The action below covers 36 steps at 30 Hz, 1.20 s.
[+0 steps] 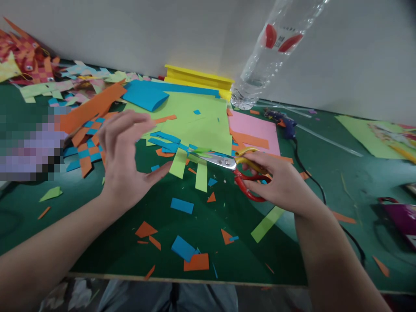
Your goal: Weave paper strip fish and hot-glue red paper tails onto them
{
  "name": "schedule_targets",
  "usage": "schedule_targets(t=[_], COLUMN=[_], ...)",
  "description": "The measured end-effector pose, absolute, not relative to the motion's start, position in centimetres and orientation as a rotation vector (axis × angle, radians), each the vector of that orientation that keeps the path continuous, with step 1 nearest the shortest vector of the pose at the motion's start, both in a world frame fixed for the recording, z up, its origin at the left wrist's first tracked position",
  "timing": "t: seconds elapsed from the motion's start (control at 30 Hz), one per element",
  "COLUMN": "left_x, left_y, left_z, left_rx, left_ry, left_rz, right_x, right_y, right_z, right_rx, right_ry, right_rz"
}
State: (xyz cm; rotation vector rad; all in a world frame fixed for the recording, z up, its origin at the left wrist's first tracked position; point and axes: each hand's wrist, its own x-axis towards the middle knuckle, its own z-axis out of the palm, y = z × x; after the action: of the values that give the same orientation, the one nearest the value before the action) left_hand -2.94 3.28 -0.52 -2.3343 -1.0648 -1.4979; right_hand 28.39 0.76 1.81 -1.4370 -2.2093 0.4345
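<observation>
In the head view, the right hand (276,177) has its fingers and thumb closed around the yellow and red handles of a pair of scissors (224,161), whose blades look nearly together; whether paper lies between them I cannot tell. The left hand (121,160) is wide apart between thumb and curved fingers and has hold of nothing, its thumb tip close beside a light-green paper strip (178,164). That strip and the blue paper strips (166,142) lie near the blade tips, in front of a light-green sheet (201,121) on the green tabletop (156,264). The paper should be light, bendy and easily creased or torn, best pinched flat where strips overlap; the scissors should feel stiff and firm, safest held by their handles.
</observation>
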Motion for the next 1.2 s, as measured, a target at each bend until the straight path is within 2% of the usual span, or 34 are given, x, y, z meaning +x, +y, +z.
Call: schedule_targets(t=[0.1,0.27,0.37,0.5,0.6,0.9,1.2], left_x=[-3.1,-3.2,-3.1,-2.8,-2.6,-2.8,-2.7], left_y=[3.3,3.3,3.2,2.9,3.1,3.4,3.3], left_z=[-0.2,-0.7,-0.7,-0.3,-0.1,0.2,0.4], left_rx=[-2.395,-2.565,-2.627,-2.645,-2.738,-3.070,-3.170], left_ry=[-1.052,-0.992,-1.022,-1.179,-1.108,-0.867,-0.826], left_rz=[-1.242,-1.112,-1.177,-1.489,-1.653,-1.451,-1.551], right_x=[28.4,28.4,28.4,28.7,28.9,29.1,29.2], right_y=[0.9,1.0,0.9,0.7,0.7,0.6,0.5], right_z=[1.7,1.6,1.8,2.3,2.5,2.3,2.6], right_rx=[-1.406,-1.401,-1.395,-1.366,-1.376,-1.399,-1.406], right_ry=[-2.265,-2.334,-2.322,-2.292,-2.293,-2.273,-2.233], right_rz=[0.350,0.343,0.396,0.448,0.475,0.560,0.577])
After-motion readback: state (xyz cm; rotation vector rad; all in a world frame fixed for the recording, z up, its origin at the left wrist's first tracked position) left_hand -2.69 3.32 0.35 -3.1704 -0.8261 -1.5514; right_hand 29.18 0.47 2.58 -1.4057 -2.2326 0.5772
